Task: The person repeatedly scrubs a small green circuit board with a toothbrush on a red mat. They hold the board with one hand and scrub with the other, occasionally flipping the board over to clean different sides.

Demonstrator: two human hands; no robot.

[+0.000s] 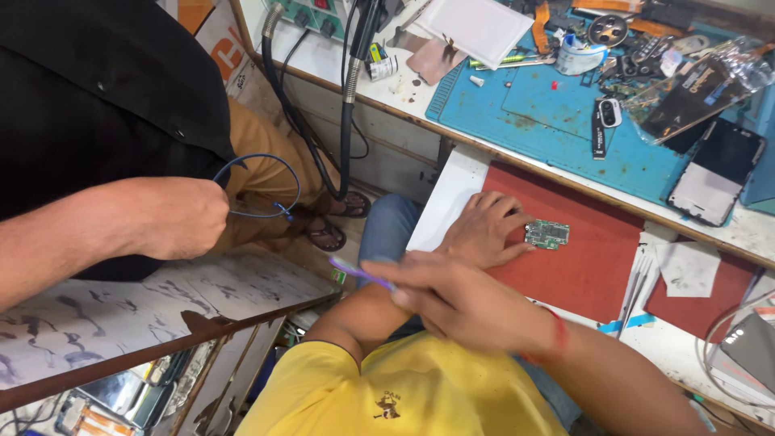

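Circuit board (547, 234): small, green, lying flat on a red mat (597, 258) on the counter (452, 194), right of centre.

Far left: another person's hand (173, 218), in a black shirt, is closed on a loop of blue wire (266, 190). It is well apart from the board.

Centre: the right hand (452, 299), with a red thread at the wrist, is clamped on a thin purple tool (359, 273). The tool's tip points left, away from the board. This hand is off the counter, over the lap.

Just above it, the left hand (484, 230) lies on the red mat with its fingers spread loosely. The fingertips touch the board's left edge and nothing is gripped. The two hands are near each other but apart.

Upper right: a blue work mat (549, 121) carries small parts and tools.
- A roll of tape (580, 56) sits near the mat's back edge.
- A clear plastic bag (702, 85) holds a dark flat phone part. I cannot tell more of its contents.
- A phone frame (717, 173) lies flat, just below the bag, at the mat's right edge.
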